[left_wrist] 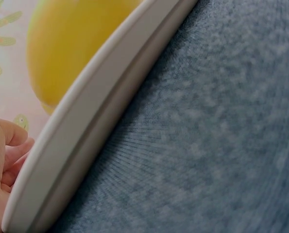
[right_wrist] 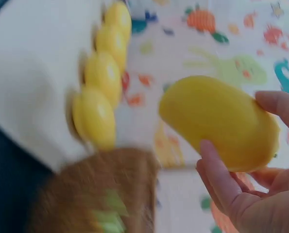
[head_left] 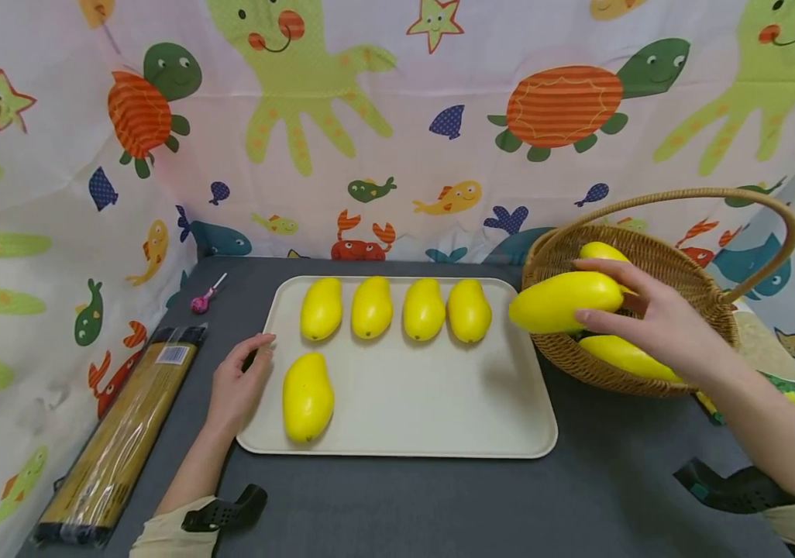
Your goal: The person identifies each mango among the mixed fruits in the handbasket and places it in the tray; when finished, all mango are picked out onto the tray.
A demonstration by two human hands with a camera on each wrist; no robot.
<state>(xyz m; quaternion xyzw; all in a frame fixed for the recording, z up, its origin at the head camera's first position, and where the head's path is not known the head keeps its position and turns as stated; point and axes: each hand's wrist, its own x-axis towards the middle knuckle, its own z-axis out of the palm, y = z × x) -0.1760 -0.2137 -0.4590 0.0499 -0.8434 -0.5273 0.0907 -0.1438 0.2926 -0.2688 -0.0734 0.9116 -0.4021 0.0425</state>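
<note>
Five yellow fruits (head_left: 371, 308) lie on the tray (head_left: 411, 399), mid-frame; my right hand (head_left: 659, 318) grips another fruit (head_left: 565, 302), left hand (head_left: 237, 384) relaxed; the basket (head_left: 676, 267), frame right, holds more.

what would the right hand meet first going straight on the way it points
Probably the rightmost yellow oval fruit on the cream rectangular tray, though height is unclear: the right hand and its elongated yellow fruit might pass above.
</note>
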